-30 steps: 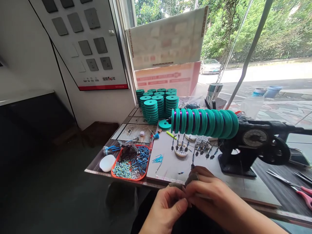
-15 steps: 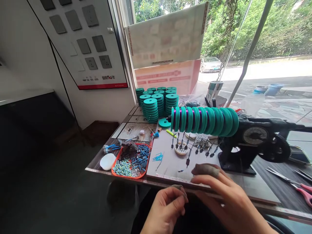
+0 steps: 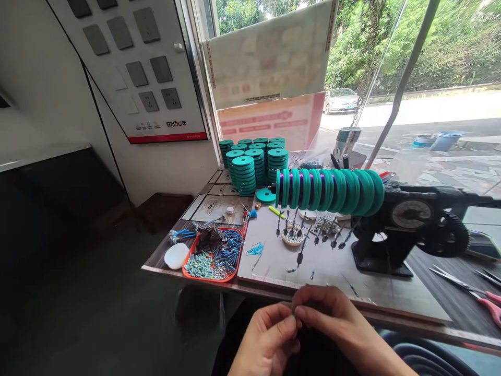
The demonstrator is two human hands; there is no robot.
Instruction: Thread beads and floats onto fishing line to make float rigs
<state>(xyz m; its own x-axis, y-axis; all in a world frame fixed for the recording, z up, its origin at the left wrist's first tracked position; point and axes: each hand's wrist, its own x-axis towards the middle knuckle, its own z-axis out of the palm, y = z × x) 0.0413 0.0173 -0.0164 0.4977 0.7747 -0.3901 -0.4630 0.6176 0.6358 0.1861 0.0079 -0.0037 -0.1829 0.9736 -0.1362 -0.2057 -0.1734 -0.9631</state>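
My left hand (image 3: 272, 334) and my right hand (image 3: 332, 318) meet below the table's front edge, fingertips pinched together. Whatever lies between them is too small and covered to make out. Just beyond, on the pale board (image 3: 270, 271), lie a few tiny blue-and-dark pieces, one a short piece (image 3: 312, 274) near the board's front. Above the board a row of teal foam spools (image 3: 329, 193) sits on the shaft of a black winding machine (image 3: 385, 250). Thin lines with dark weights (image 3: 300, 258) hang down from the spools.
An orange tray (image 3: 213, 256) of small blue, green and silver parts stands at left, beside a white round lid (image 3: 176, 256). Stacked teal spools (image 3: 243, 175) stand behind. A small bowl of white beads (image 3: 292, 237) sits mid-board. Pink-handled scissors (image 3: 493, 312) lie at right.
My right hand has come down and left from the board's edge to join my left hand, its fingers closing to a pinch. The view has shifted slightly.
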